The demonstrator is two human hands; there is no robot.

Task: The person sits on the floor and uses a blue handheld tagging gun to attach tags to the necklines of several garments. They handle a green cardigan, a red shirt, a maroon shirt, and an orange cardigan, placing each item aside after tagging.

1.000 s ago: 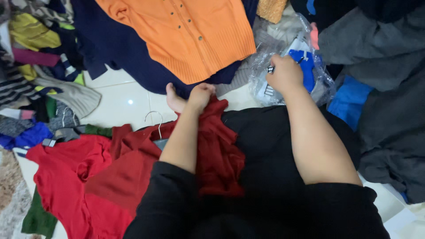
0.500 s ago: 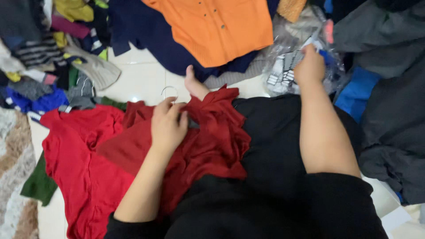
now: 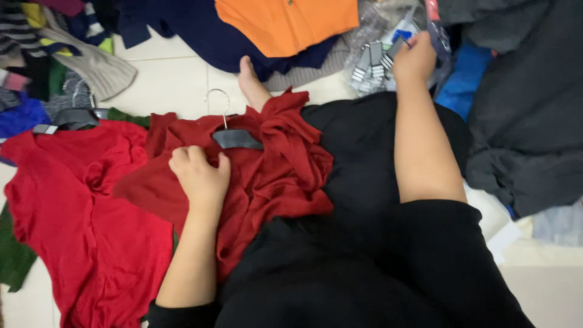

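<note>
Pale floor tiles (image 3: 176,79) show between heaps of clothing on every side of us as we sit on the floor, black garments covering our lap. Our left hand (image 3: 199,176) rests on a dark red garment (image 3: 273,170) draped across our left thigh, fingers curled and pinching its cloth just beside a grey hanger (image 3: 234,136); the hanger lies on top of the garment near its neckline, its metal hook (image 3: 220,100) pointing away from us. From what we see, the hanger is laid on the fabric and not threaded through the shoulders, so we judge the hanging of this piece as begun and not finished. Our right hand (image 3: 415,61) is extended to a clear plastic bag (image 3: 379,42) holding a bundle of grey clips or tags (image 3: 370,64); the fingers are closed around something at the bag's mouth, though we cannot tell precisely which piece they grip. A brighter red garment (image 3: 79,218) lies flat on the floor to our left, touching the dark red one, with a second dark hanger (image 3: 70,118) at its upper edge, apparently also unfitted. Beyond our bare foot (image 3: 252,85) an orange buttoned top (image 3: 285,24) lies over a navy garment (image 3: 212,36); grey clothing (image 3: 522,121) is piled on our right and striped knits (image 3: 36,42) on the far left. Most of the surrounding pile appears unsorted and without hangers.
</note>
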